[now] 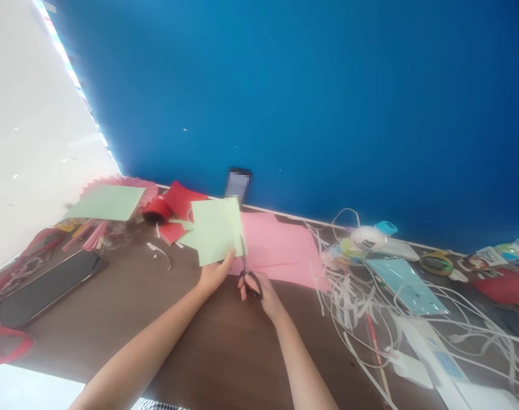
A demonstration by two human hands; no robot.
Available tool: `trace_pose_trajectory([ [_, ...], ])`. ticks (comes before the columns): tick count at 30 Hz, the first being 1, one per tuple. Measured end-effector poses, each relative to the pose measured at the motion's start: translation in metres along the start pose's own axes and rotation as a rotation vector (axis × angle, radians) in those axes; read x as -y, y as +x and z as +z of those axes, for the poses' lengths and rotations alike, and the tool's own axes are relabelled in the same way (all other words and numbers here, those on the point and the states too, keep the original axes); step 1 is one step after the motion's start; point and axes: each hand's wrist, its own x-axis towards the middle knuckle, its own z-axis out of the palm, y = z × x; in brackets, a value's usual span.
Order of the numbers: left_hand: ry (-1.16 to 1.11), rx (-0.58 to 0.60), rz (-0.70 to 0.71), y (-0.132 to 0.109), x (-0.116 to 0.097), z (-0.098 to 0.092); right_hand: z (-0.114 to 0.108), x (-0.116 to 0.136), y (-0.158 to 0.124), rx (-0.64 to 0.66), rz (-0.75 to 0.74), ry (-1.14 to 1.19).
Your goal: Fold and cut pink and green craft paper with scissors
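A light green sheet of paper (215,230) is held up over the table, its lower edge gripped by my left hand (215,276) with the thumb on its face. My right hand (263,291) has its fingers through the black handles of a pair of scissors (244,266). The blades point upward along the green sheet's right edge, where a narrow strip shows; whether it is fully separate I cannot tell. Pink paper (285,247) lies flat behind and to the right of the scissors.
On the left are a phone (49,285), another green sheet (109,202), a red roll (157,209) and paper scraps (159,250). White paper strips (348,299), cables, a blue packet (407,285) and a power strip (434,353) crowd the right. A blue wall (293,102) rises behind the table.
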Motion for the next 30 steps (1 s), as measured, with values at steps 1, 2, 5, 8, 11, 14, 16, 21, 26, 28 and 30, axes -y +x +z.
trace_pose_trajectory([
  [1,-0.001,0.002,-0.005,0.0003,0.0008,0.0002,0.0,0.0002,0.0,0.002,0.003,-0.003],
  [2,-0.001,0.007,-0.007,0.0004,0.0015,0.0002,0.0,0.0003,0.0001,0.005,0.005,-0.005],
  [5,-0.001,0.026,0.0,0.0008,0.0031,0.0004,0.0001,0.0001,0.0002,0.006,-0.002,-0.006],
  [8,0.0,0.033,0.01,0.001,0.0037,0.0004,0.0,-0.0007,0.0002,-0.003,-0.005,0.004],
  [11,0.009,0.042,-0.001,0.0007,0.0029,0.0001,-0.0003,-0.0015,0.0001,0.004,0.008,0.019],
  [14,0.021,0.053,-0.012,-0.0003,0.0009,-0.0007,-0.0007,-0.0018,0.0001,0.019,0.018,0.028],
  [16,0.039,0.058,-0.014,-0.0011,-0.0006,-0.0013,-0.0008,-0.0017,-0.0001,0.022,0.01,0.034],
  [21,0.099,0.082,-0.002,-0.0026,-0.0039,-0.0016,-0.0015,-0.0013,-0.0009,0.037,0.002,0.064],
  [26,0.126,0.105,-0.032,-0.0029,-0.0055,-0.002,-0.0025,-0.0025,-0.0012,0.057,0.008,0.08],
  [28,0.127,0.109,-0.033,-0.0029,-0.0057,-0.0021,-0.0026,-0.0026,-0.0012,0.062,0.014,0.068],
  [30,0.124,0.115,-0.032,-0.0029,-0.0058,-0.0021,-0.0025,-0.0023,-0.0013,0.067,0.012,0.063],
])
